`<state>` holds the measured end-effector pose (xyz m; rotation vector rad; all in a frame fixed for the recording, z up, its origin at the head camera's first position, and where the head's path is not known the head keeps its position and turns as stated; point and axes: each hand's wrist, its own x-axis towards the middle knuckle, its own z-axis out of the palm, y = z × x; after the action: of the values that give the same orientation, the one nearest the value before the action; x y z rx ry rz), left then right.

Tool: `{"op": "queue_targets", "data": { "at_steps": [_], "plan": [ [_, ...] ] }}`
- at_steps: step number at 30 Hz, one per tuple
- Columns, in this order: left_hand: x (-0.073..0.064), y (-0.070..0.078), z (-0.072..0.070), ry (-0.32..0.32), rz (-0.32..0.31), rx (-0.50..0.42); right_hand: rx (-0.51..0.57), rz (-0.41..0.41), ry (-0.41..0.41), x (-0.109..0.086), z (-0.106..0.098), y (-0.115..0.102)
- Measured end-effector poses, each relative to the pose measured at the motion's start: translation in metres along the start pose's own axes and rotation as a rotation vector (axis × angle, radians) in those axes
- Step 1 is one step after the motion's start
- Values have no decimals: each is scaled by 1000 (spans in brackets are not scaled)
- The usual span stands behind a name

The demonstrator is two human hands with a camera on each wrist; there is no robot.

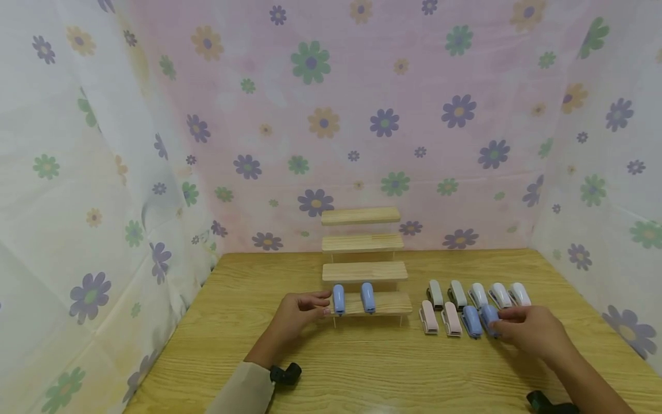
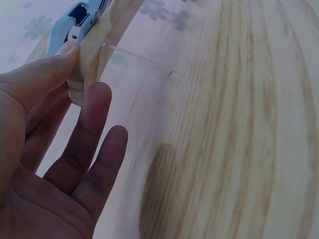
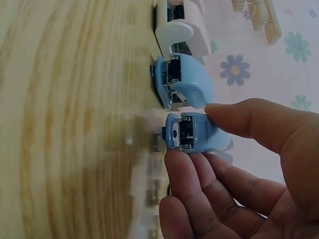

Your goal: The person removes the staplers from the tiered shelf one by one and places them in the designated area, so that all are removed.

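My right hand (image 1: 535,333) pinches a small blue stapler (image 3: 199,132) between thumb and fingers, at the right end of the front row. Beside it stands another blue stapler (image 1: 471,322), then two pink staplers (image 1: 452,319). My left hand (image 1: 295,316) holds the left end of the bottom step of a wooden tiered stand (image 1: 399,303), thumb at the front edge in the left wrist view. On that step sit two blue staplers, one (image 1: 338,299) close to my left fingers and one (image 1: 368,298) near the middle.
Behind the front row stand two grey-green staplers (image 1: 457,295) and several white staplers (image 1: 499,295). The stand's upper steps (image 1: 362,244) bear nothing. Flower-patterned cloth (image 1: 351,115) encloses the wood-grain table (image 1: 372,368) at the back and sides.
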<state>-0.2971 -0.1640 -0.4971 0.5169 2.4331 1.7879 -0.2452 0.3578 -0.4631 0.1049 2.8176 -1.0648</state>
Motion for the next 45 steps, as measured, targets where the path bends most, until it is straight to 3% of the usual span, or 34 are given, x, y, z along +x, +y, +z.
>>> {"op": "queue_targets", "data": {
  "at_steps": [26,40,45],
  "plan": [
    [0,-1,0,-13,8,-21,4,24,-28,2,2,6],
    [0,1,0,8,22,24,24,17,-25,0,-2,7],
    [-1,3,0,11,25,45,-24,8,1,0,-4,7]
  ]
}}
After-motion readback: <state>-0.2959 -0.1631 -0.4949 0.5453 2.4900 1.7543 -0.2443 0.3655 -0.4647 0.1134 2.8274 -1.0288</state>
